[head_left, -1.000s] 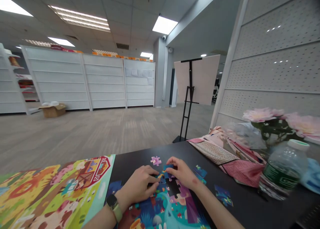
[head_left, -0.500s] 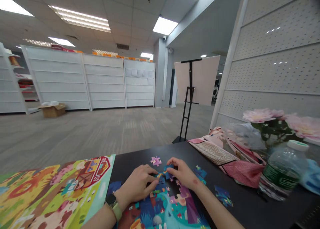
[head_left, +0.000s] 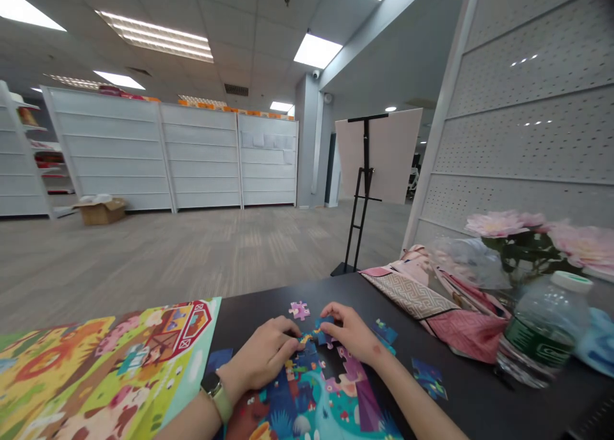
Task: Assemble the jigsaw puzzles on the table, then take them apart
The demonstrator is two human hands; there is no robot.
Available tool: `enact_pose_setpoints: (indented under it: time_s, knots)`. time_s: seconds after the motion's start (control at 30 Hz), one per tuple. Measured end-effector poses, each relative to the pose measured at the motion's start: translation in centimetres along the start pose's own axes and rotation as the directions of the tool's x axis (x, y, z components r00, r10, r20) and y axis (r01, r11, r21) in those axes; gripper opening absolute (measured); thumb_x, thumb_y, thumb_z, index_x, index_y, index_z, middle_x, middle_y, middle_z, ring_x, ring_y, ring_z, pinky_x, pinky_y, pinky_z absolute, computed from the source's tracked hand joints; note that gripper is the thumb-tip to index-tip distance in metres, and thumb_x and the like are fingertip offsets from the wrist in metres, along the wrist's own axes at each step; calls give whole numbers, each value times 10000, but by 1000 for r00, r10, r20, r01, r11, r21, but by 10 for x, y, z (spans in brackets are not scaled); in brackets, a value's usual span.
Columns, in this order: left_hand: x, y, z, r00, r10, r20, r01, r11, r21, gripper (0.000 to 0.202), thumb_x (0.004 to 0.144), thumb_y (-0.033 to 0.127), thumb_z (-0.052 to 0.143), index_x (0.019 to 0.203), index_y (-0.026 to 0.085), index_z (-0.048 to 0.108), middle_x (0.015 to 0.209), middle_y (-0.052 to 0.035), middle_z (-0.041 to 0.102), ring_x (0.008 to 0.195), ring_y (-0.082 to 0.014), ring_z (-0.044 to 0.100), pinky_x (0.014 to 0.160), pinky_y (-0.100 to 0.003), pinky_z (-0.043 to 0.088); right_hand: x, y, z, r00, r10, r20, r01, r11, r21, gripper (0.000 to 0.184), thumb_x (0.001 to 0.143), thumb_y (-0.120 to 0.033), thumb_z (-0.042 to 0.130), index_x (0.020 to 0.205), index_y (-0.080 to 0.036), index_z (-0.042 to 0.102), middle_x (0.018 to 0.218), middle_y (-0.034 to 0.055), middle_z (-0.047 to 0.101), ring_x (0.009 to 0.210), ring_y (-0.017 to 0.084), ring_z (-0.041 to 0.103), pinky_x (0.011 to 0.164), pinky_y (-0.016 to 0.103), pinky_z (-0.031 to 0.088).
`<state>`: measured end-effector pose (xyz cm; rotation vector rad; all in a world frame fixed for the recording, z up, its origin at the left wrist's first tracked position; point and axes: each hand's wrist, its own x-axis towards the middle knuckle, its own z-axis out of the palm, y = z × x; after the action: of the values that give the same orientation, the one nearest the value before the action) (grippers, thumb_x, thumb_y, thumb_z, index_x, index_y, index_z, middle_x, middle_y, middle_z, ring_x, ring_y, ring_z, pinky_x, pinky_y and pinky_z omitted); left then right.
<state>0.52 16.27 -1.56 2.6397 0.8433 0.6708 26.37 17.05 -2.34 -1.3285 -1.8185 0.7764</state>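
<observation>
On the black table (head_left: 261, 307), beside a farm picture (head_left: 144, 363), a partly joined puzzle (head_left: 307, 392) is being touched near its far edge by the left hand (head_left: 266, 352) and the right hand (head_left: 352, 334). The fingers (head_left: 336, 311) are being held bent; whether anything is being pinched cannot be told.

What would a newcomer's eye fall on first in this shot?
Probably the colourful, partly built puzzle at the bottom centre, with the left hand and right hand at its far end. Next comes the bright farm picture at the lower left. On the right, pink flowers stand behind a clear bottle with a green label.
</observation>
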Motion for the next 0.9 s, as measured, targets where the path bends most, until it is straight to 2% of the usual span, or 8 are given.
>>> enact_pose_setpoints:
  time_s: [0.13,0.4,0.77,0.9]
  knots:
    - [1,3,-2,1000,-6,-1,6,1000,0,473,1073,347,303,1035,236,761,1116,-57,682,1017,-236,602,941,-332,447,0,-1,1,1000,3,-3,-3,1000,13,133,784,-302,649,873,-204,634,619,-76,483,609,127,454,596,248,347]
    - [0,12,-3,995,85,44,-84,996,-15,359,1059,303,341,1126,243,689,1203,-24,701,1110,-220,617,1001,-323,407,0,-3,-2,1000,7,-11,-7,1000,23,136,779,-290,656,878,-199,641,626,-75,467,624,126,446,604,250,338]
    - [3,8,-1,994,100,54,-102,994,26,344,1078,264,358,1106,239,699,1213,-22,716,1135,-225,627,983,-331,401,-1,-2,-1,1000,5,15,-6,999,49,149,782,-296,650,892,-197,629,624,-79,469,604,124,441,595,251,332]
    - [5,10,-1,991,114,62,-117,992,47,316,1068,272,393,1022,233,703,1165,-30,725,1081,-234,645,943,-347,417,-1,0,-1,1000,1,24,-3,998,59,145,788,-283,647,899,-193,624,623,-80,473,601,118,435,591,245,333]
